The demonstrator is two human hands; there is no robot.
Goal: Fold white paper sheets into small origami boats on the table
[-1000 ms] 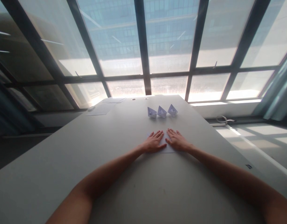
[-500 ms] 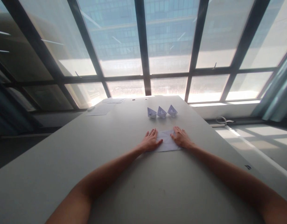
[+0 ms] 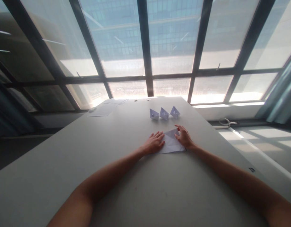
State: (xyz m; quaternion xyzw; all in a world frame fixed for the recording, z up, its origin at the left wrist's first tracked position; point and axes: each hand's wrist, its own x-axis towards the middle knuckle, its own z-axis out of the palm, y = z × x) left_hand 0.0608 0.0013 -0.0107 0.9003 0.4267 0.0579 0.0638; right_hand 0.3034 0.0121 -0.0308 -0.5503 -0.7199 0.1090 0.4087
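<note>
A white sheet of folded paper (image 3: pixel 171 143) lies on the white table between my hands. My left hand (image 3: pixel 154 142) rests flat on its left part, fingers stretched out and partly covering it. At the paper's far right corner, my right hand (image 3: pixel 183 136) has its fingers curled round the edge, and the paper looks raised there. Just beyond stand three folded paper boats in a row: a left boat (image 3: pixel 154 114), a middle boat (image 3: pixel 164 113) and a right boat (image 3: pixel 175 112).
Several flat white sheets (image 3: pixel 103 110) lie at the table's far left. The white table (image 3: pixel 126 189) stretches toward large windows with dark frames (image 3: pixel 148 56). On the right, a coiled cable (image 3: pixel 227 122) lies beyond the table's edge.
My right hand has gone from lying flat on the paper to holding its far right edge, which has come up a little. My left hand stays on the paper, fingers shifted slightly right.
</note>
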